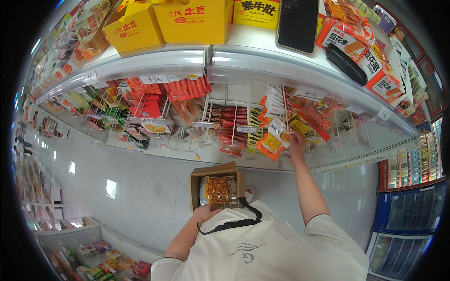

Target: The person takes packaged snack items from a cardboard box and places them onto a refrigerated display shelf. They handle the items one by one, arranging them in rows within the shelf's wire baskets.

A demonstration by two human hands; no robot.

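My left hand (207,212) holds the near edge of an open cardboard box (241,181) against my body. Inside the box lie clear-wrapped snack packets (220,189) with orange-brown contents. My right hand (297,144) reaches up to the hanging display, its fingers at a white snack packet (279,130) near the end of a metal hook; whether they grip it cannot be told. Just below and left hangs an orange packet with yellow round pieces (271,143). A yellow and black packet (302,128) hangs right beside the fingers.
Above the hooks, a shelf edge (246,61) carries yellow cartons (193,23), a smartphone (297,26), a black case (346,65) and boxed snacks (376,63). Red packets (232,135) hang to the left. Glass-fronted coolers (411,210) stand at the right, another snack shelf (102,233) at lower left.
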